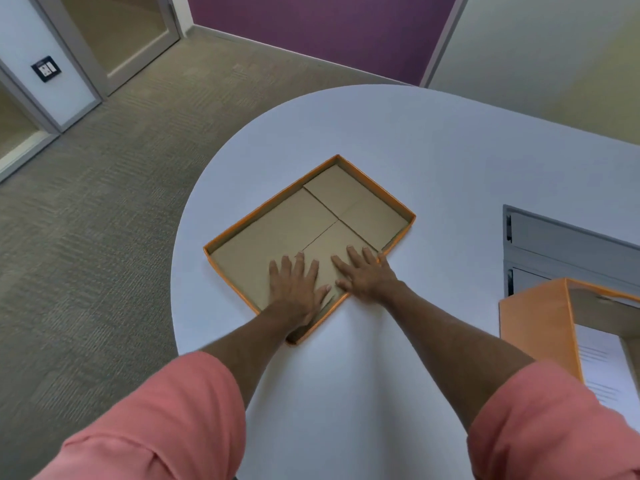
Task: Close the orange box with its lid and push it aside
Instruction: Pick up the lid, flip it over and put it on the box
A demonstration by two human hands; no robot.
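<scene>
A shallow orange lid (249,218) lies upside down on the white table (398,150), its brown cardboard inside facing up. My left hand (298,289) rests flat on the lid's inner surface near its near corner, fingers spread. My right hand (367,275) lies flat beside it, across the lid's near right rim, fingers apart. Neither hand grips anything. The deeper orange box (540,327) stands open at the right edge of the view, with white printed paper (602,368) inside it.
The table's rounded edge (180,271) curves just left of the lid, with carpet floor beyond. A grey cabinet (568,251) stands behind the orange box at the right. Bare tabletop lies between the lid and the box.
</scene>
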